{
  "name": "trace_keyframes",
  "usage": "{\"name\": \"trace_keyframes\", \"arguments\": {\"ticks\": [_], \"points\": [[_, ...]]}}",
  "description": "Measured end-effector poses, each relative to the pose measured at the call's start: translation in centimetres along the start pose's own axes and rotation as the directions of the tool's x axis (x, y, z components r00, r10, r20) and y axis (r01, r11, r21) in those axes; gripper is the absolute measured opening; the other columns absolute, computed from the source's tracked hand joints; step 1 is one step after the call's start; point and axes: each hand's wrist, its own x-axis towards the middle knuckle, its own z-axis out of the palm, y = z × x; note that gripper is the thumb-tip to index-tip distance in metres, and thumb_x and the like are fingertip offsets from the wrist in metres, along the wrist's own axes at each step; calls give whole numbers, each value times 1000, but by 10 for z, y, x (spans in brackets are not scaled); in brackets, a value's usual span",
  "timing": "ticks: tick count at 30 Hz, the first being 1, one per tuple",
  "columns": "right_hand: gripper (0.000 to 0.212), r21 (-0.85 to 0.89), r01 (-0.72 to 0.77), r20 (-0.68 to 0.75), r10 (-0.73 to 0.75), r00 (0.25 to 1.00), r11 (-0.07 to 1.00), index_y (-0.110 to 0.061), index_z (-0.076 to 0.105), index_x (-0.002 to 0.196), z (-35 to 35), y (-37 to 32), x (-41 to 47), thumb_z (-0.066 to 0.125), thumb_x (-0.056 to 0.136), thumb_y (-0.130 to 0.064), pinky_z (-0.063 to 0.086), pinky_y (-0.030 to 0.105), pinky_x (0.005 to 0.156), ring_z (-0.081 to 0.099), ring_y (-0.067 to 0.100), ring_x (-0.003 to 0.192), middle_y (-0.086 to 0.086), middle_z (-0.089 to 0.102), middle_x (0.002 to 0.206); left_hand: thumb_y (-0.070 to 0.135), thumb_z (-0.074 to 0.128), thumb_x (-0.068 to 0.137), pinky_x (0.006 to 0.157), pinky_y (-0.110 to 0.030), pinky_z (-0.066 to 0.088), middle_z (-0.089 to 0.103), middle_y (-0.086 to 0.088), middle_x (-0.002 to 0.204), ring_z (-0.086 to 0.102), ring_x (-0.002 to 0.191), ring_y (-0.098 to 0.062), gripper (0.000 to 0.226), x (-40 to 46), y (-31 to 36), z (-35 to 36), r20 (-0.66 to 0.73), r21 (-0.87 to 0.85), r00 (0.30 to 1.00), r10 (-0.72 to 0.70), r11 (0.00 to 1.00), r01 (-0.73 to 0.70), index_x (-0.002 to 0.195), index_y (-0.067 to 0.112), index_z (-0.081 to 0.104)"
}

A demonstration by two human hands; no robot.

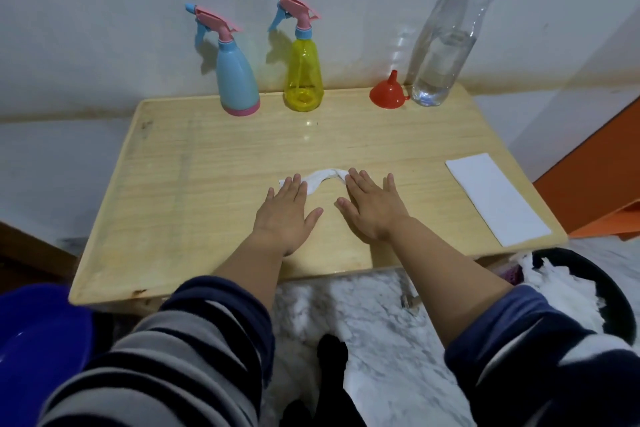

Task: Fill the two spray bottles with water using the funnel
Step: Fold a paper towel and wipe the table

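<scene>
At the far left, below the table's near left corner, the rim of a blue basin (31,350) shows. A light wooden table (194,163) stands against a pale wall. Along its far edge, left of centre, stands the blue spray bottle (237,80) with a pink base and a pink-and-blue trigger head, upright. Just to its right, apart from it, stands the yellow spray bottle (303,78), see-through, upright, with the same kind of head still on.

Near the middle of the table the left hand (285,210) lies palm down, fingers straight and slightly spread, its fingertips resting on the left end of a crumpled white tissue (323,178). The right hand (372,206) lies flat beside it, fingers likewise spread and holding nothing, its fingertips on the tissue's right end. Both striped sleeves are pushed up the forearms.

Toward the far right corner the red funnel (387,92) sits mouth down, spout up. Just beside it stands a tall clear plastic bottle (446,45), partly filled with water. A flat white folded paper towel (497,198) lies along the right edge. Off the near right corner, a dark bin (606,291) holds white crumpled paper.
</scene>
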Motion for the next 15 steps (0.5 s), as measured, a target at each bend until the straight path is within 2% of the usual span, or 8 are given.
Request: {"name": "trace_keyframes", "arguments": {"ticks": [11, 13, 15], "points": [[58, 7, -41, -21, 41, 999, 999, -12, 10, 154, 14, -15, -50, 15, 103, -40, 0, 51, 119, 5, 16, 150, 0, 4, 163, 41, 19, 103, 121, -37, 4, -1, -2, 162, 1, 150, -16, 58, -47, 12, 8, 5, 39, 999, 45, 998, -45, 154, 15, 6], [54, 8, -31, -68, 32, 997, 999, -11, 18, 153, 17, -16, -56, 22, 103, -33, 7, 49, 119, 13, 19, 149, 2, 12, 162, 37, 19, 104, 120, -36, 6, 2, -2, 162, 3, 149, -16, 55, -55, 13, 10, -18, 39, 998, 67, 997, -66, 154, 18, 8], [46, 18, -15, -185, 18, 983, 1000, -11, 38, 144, 19, -15, -61, 36, 99, -20, 27, 40, 110, 34, 25, 138, 5, 35, 153, 33, 21, 105, 119, -34, 11, 8, 0, 162, 9, 149, -16, 51, -62, 14, 12, -56, 31, 996, 76, 997, -74, 154, 20, 13]]}}
